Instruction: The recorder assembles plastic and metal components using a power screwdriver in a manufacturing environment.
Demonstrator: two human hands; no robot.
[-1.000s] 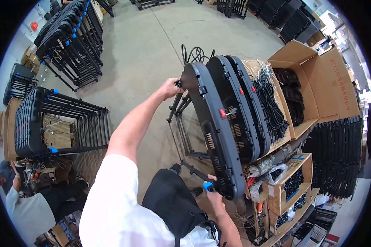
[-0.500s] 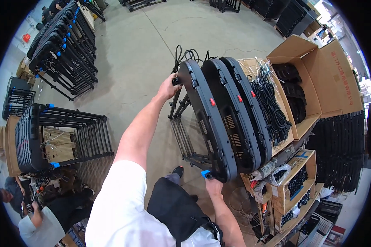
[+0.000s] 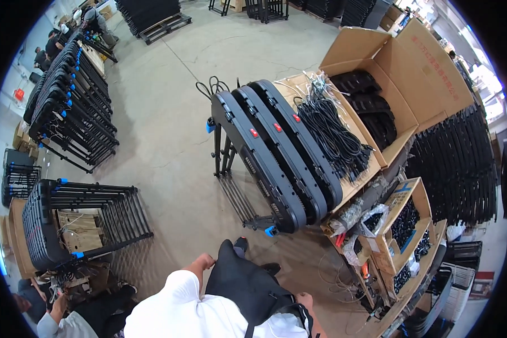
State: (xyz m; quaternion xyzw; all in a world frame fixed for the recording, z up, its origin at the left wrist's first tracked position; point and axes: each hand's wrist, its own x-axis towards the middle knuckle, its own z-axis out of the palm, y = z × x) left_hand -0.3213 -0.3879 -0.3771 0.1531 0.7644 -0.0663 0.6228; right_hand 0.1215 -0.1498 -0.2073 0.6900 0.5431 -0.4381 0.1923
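Observation:
Several long black plastic housings with rounded ends and red rocker switches stand side by side, the nearest housing at their left. Black tubular legs extend under them, with a blue clip at the near corner and another blue clip at the far end. Both hands are apart from these units. My left hand hangs beside my black apron, its fingers curled and nothing seen in them. On the apron's other side, my right hand is low, fingers loosely curled, partly hidden and holding nothing visible.
Right of the units, a bench carries bundled black cables and an open cardboard box of black parts. A wooden bin holds small black parts. More frames stand at left; a co-worker sits at lower left.
Both hands have let go of the nearest unit and drawn back toward my body. The units now stand closer together, and the view has shifted.

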